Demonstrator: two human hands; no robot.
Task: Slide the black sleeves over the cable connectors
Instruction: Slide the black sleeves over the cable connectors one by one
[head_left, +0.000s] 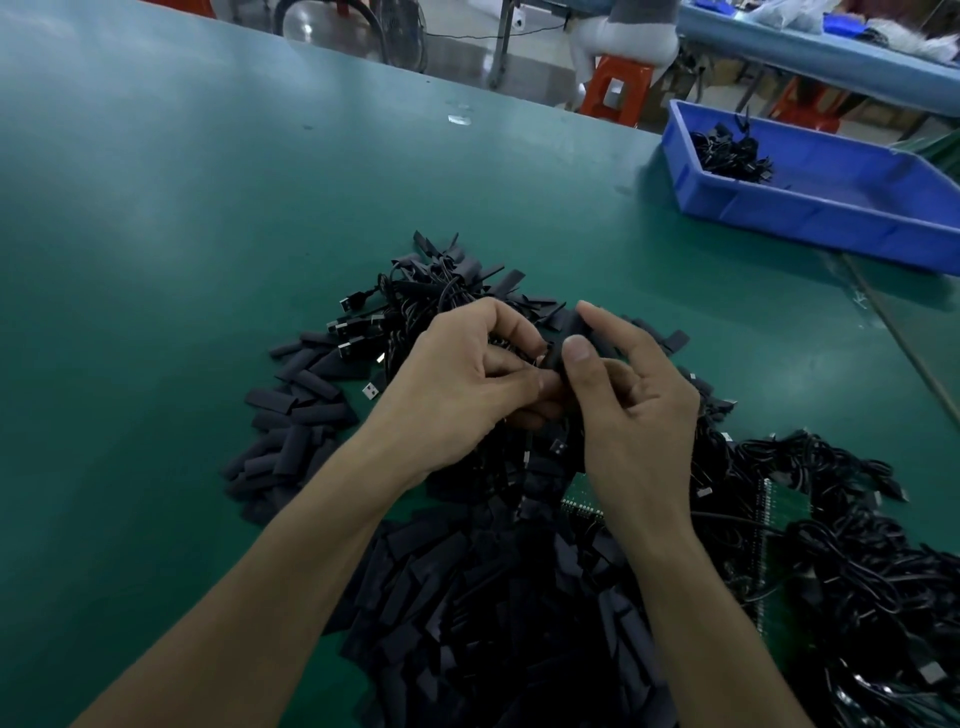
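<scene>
Above the middle of the green desk (156, 218), the left hand (467, 384) grips a cable (511, 345) with curled fingers, its connector mostly hidden. The right hand (634, 400) pinches a black sleeve (563, 338) between thumb and forefinger, right against the left fingertips. Under the hands lie bundled cables (415, 301), and loose sleeves (296, 415) spread towards the desk's near edge. More tangled cables (841, 525) lie to the right, over a green circuit board (582, 501). A blue bin (831, 221) sits at the far right edge
</scene>
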